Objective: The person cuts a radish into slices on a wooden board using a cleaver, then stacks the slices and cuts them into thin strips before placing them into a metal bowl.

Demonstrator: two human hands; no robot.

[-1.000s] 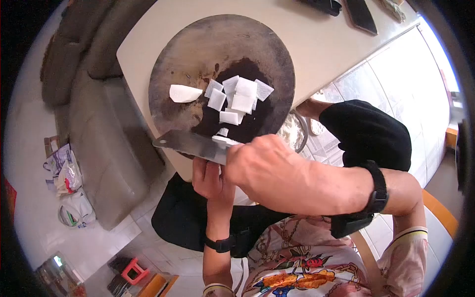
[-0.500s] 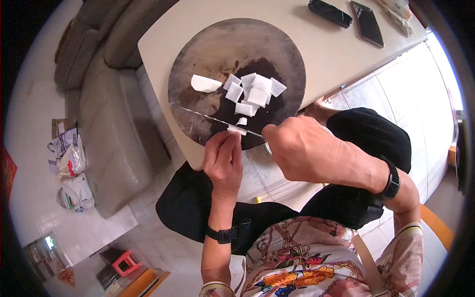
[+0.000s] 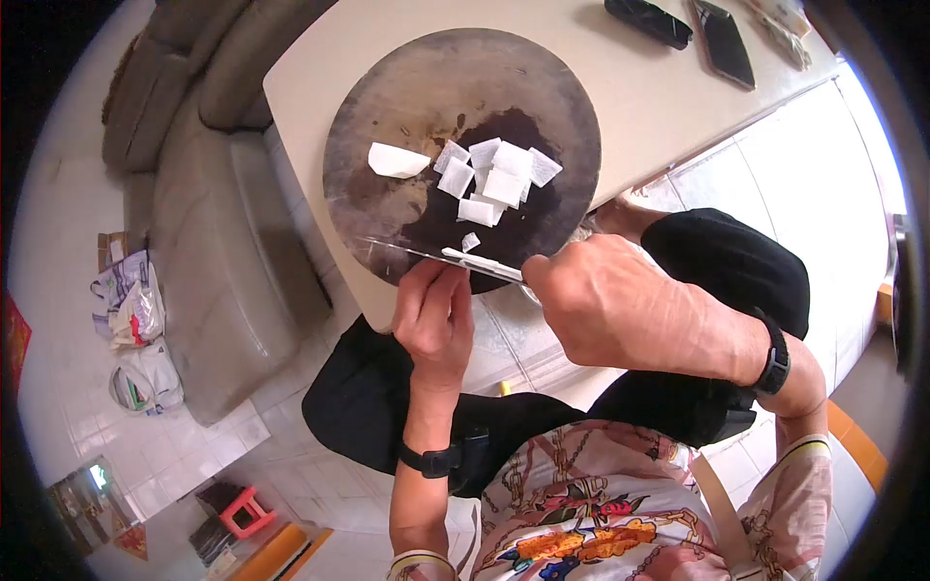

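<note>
My right hand (image 3: 615, 305) is closed around the handle of a knife, whose thin blade (image 3: 412, 252) is seen nearly edge-on over the near rim of a round chopping board (image 3: 373, 107). Along the blade's far side lies a thin white strip (image 3: 484, 263). My left hand (image 3: 434, 310) has its fingers pinched together against the near side of the blade; whatever they hold is hidden. Several flat white slices (image 3: 504, 184) are heaped on the board's dark wet patch. A larger half-round white piece (image 3: 398, 161) sits to their left, and a small white scrap (image 3: 471, 242) lies just beyond the blade.
The board rests on a pale table (image 3: 639, 126). A black case (image 3: 649, 24) and a phone (image 3: 724, 44) lie at its far right, beside a plastic bag (image 3: 780, 29). A grey sofa (image 3: 228, 261) stands left, with bags (image 3: 140, 320) on the floor beyond.
The knife and my right hand have shifted slightly toward me and right. A longer white strip now shows along the blade, and the white piece at my left fingertips is no longer visible.
</note>
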